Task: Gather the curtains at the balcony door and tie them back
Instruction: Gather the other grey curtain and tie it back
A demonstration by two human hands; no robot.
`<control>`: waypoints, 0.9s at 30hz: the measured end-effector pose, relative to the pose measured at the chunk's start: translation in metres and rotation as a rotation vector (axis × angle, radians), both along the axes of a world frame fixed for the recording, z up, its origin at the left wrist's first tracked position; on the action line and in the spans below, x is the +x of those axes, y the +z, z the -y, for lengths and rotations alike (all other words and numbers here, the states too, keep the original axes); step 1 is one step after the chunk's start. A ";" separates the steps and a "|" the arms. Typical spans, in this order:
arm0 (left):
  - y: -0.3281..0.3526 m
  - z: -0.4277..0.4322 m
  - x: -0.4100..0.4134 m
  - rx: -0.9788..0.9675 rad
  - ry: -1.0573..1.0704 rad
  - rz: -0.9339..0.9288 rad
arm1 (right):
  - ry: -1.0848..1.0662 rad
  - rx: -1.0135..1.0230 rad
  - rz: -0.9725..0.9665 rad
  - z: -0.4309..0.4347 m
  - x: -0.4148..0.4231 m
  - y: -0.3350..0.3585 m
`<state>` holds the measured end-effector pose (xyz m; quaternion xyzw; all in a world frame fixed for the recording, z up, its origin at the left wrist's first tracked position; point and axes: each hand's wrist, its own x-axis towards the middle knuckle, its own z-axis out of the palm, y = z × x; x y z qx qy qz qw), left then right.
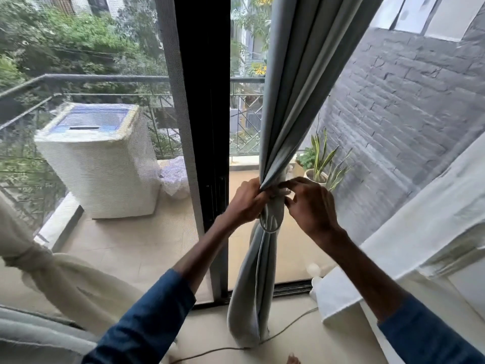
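Note:
A grey curtain [296, 82] hangs at the balcony door, bunched into a narrow waist in the middle of the view. A pale grey tie band [273, 219] loops round that waist. My left hand [245, 202] grips the gathered folds at the left side of the waist. My right hand [309, 203] pinches the band's end against the bunch from the right. Below the band the curtain hangs down in a loose roll to the floor. At the lower left a cream sheer curtain [60, 271] is knotted on itself.
The black door frame [202, 101] and mesh screen [105, 153] stand left of the curtain. A white washing machine [102, 164] and potted plants [321, 164] are on the balcony. A white sheer curtain [420, 232] hangs at the right. A cable [283, 329] lies on the floor.

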<state>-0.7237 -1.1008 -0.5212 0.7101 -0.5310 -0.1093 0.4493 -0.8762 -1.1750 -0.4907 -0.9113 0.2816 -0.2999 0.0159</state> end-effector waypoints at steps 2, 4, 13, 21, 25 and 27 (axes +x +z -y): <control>-0.001 -0.002 0.001 0.001 -0.012 0.020 | 0.007 0.006 0.073 0.000 0.002 -0.007; -0.004 -0.002 0.001 0.013 -0.030 0.053 | 0.022 -0.005 0.085 0.001 0.001 -0.014; -0.007 0.002 -0.004 0.024 -0.006 0.107 | 0.219 -0.100 -0.290 0.009 -0.006 -0.009; -0.005 0.005 -0.007 0.032 -0.003 0.061 | 0.163 -0.096 -0.210 0.010 -0.004 0.007; -0.005 0.008 -0.008 0.043 0.000 0.073 | 0.135 -0.112 -0.340 0.012 0.000 0.008; -0.005 0.010 -0.010 0.040 -0.005 0.052 | 0.129 -0.120 -0.411 0.018 0.001 0.012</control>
